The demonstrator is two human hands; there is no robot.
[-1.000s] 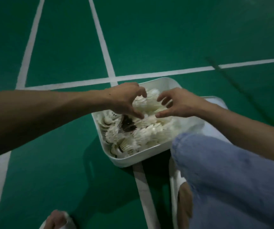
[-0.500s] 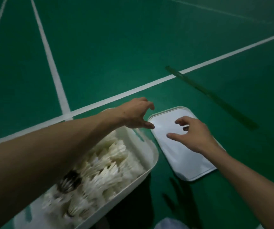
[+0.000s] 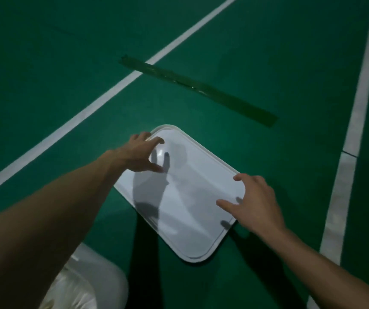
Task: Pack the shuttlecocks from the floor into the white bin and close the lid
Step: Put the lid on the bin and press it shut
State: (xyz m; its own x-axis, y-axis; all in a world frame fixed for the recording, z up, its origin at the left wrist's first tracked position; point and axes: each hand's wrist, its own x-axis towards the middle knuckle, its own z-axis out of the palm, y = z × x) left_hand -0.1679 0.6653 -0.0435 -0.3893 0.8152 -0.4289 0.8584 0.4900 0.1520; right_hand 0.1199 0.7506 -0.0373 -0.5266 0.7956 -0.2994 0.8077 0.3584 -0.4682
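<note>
The white lid lies flat on the green court floor in the middle of the view. My left hand is over its far left corner, fingers spread and curved above the rim. My right hand reaches over the lid's right edge with fingers spread, fingertips at or just above the surface. Neither hand visibly grips the lid. The white bin sits at the bottom left, mostly behind my left forearm, with white shuttlecocks inside.
White court lines cross the green floor at the left and run down the right side. A dark green tape strip lies on the floor beyond the lid.
My view has swung from the bin to the lid. Both hands left the shuttlecocks in the bin and moved over the lid, one to each side.
</note>
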